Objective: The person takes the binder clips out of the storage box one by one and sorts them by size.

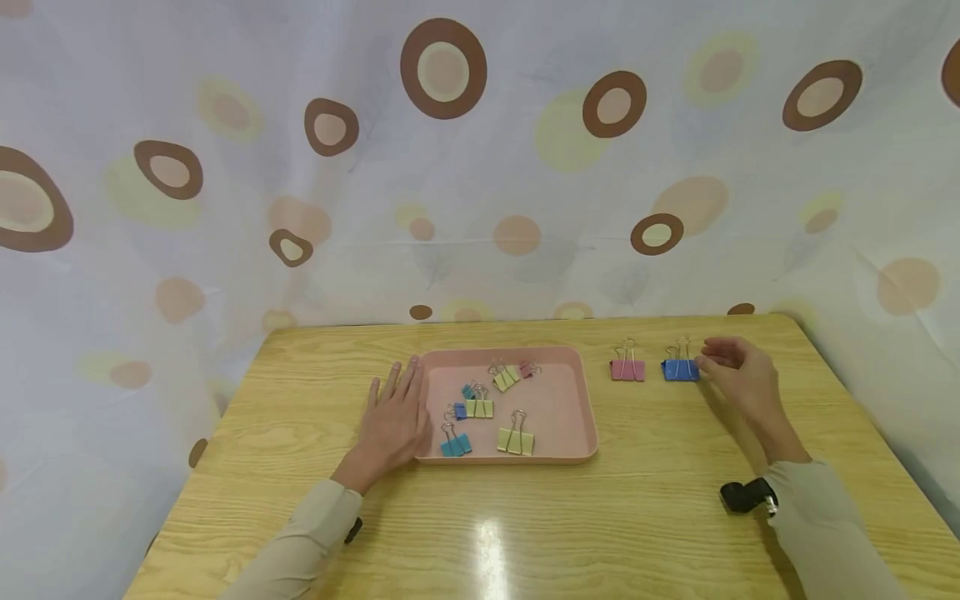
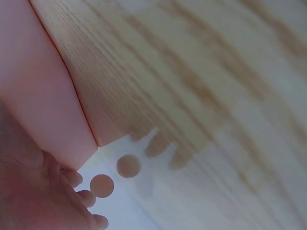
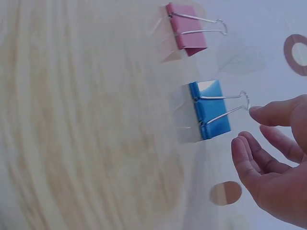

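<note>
A large blue binder clip (image 1: 680,370) stands on the table at the right, its wire handles up. My right hand (image 1: 742,381) is just beside it, fingers loosely bent and apart. In the right wrist view the thumb (image 3: 276,112) comes close to a wire handle of the blue clip (image 3: 211,109); whether it touches, I cannot tell. A pink binder clip (image 1: 627,370) stands left of the blue one. My left hand (image 1: 392,423) lies with straight fingers along the left side of a pink tray (image 1: 558,417), its palm side against the rim in the left wrist view.
Inside the tray lie several smaller and larger clips, among them a yellow clip (image 1: 516,441), a light blue clip (image 1: 455,445) and a small pink clip (image 1: 527,370). A patterned curtain (image 1: 480,183) hangs behind the back edge of the wooden table (image 1: 600,525).
</note>
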A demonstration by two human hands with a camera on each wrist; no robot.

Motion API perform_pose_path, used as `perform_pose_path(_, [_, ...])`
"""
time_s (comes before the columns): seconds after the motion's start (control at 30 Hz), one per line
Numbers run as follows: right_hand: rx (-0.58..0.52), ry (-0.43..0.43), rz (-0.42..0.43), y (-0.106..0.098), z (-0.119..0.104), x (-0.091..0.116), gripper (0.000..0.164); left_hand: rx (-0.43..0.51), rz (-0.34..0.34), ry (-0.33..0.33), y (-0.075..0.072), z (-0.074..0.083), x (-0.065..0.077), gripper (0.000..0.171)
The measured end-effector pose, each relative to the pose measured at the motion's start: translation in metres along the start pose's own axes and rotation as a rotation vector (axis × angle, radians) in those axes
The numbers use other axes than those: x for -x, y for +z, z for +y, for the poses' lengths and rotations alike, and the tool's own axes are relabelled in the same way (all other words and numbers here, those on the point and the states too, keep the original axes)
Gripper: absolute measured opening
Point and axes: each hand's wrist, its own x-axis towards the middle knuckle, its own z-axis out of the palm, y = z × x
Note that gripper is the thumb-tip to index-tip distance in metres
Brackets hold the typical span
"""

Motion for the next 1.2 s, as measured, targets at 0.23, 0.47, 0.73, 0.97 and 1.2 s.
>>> perform_pose_path(0.23, [-0.128, -0.089, 0.045, -0.001, -0.012, 0.006, 0.038, -0.020, 0.014, 0.015, -0.005, 0.002, 0.000, 0.060])
perform_pose_path(0.47, [-0.237, -0.182, -0.002, 0.009, -0.023, 0.017, 0.032, -0.027, 0.020, 0.022, -0.005, 0.003, 0.000, 0.059])
perform_pose_path(0.73, [-0.224, -0.200, -0.075, 0.021, -0.052, 0.032, 0.032, -0.025, 0.023, 0.010, -0.006, 0.004, -0.001, 0.059])
perform_pose_path(0.97, [-0.269, -0.252, -0.130, 0.039, -0.082, 0.044, 0.032, -0.030, 0.009, 0.010, -0.002, 0.002, -0.001, 0.060])
perform_pose_path(1.2, [-0.370, -0.274, -0.209, 0.061, -0.092, 0.052, 0.034, -0.029, -0.002, 0.004, 0.001, 0.000, -0.001, 0.060])
